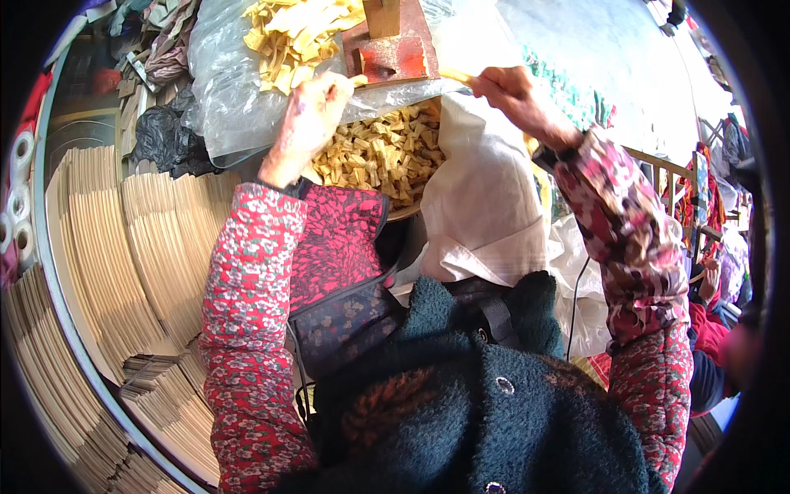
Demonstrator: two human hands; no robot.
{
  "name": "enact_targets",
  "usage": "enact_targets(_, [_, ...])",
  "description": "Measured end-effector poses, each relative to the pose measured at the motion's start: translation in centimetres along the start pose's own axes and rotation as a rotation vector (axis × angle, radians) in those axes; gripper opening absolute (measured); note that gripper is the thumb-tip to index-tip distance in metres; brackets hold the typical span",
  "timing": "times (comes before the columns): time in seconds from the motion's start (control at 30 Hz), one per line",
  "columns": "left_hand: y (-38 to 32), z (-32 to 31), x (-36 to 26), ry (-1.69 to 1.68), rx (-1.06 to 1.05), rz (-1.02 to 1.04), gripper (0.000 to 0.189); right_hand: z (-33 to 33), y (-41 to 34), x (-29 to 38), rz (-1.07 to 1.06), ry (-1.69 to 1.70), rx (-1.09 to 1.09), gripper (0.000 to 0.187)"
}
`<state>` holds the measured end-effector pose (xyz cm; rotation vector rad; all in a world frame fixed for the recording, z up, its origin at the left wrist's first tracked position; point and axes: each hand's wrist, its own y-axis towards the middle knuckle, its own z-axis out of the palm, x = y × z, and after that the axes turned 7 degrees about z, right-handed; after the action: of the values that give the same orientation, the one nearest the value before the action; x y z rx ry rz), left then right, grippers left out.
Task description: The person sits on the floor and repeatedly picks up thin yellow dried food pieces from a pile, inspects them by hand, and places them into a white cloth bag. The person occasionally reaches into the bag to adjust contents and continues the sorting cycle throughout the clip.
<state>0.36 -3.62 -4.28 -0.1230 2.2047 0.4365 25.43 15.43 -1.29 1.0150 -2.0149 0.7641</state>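
My left hand (318,114) is closed at the left of a wooden stand (382,55) with a red block, a pale yellow end showing beyond the fingers. On the stand's right, my right hand (509,92) grips a pale yellow strip (457,75) that reaches towards the stand. Whether both ends belong to one strip is hidden. Behind my left hand a pile of flat yellow strips (296,37) lies on clear plastic sheeting (228,105). Below the stand, a round container holds many short, knotted-looking yellow pieces (389,154).
A pale cloth (487,185) hangs over the container's right side. Tall stacks of thin tan sheets (99,247) stand at the left, near a black plastic bag (163,136). White rolls (23,145) lie at the far left edge. Another person's hand (711,278) shows at the far right.
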Motion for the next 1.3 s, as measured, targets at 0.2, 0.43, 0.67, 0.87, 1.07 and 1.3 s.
enact_targets(0.2, [-5.4,-0.1,-2.7,-0.016,0.049,-0.069,0.038,1.3,-7.3,2.7,-0.111,0.031,0.012,0.022])
enact_targets(0.43, [-10.5,0.5,-7.0,0.097,-0.014,0.082,0.048,3.2,-13.6,4.2,-0.278,-0.412,0.257,0.008])
enact_targets(0.67, [-13.3,3.4,-15.1,-0.229,0.175,0.137,0.035,5.2,-16.0,7.0,-0.227,-0.172,0.299,0.010])
enact_targets(0.87, [-13.3,5.0,-15.9,-0.320,0.203,0.284,0.010,4.7,-16.5,8.3,-0.211,-0.105,0.425,0.015])
enact_targets(1.07, [-12.7,0.6,-15.8,-0.168,0.315,0.368,0.007,4.8,-16.0,8.8,-0.331,-0.159,0.482,0.019])
enact_targets(1.3, [-11.8,-6.8,-18.0,0.036,0.331,0.183,0.004,5.1,-14.5,10.7,-0.328,0.054,0.473,0.026])
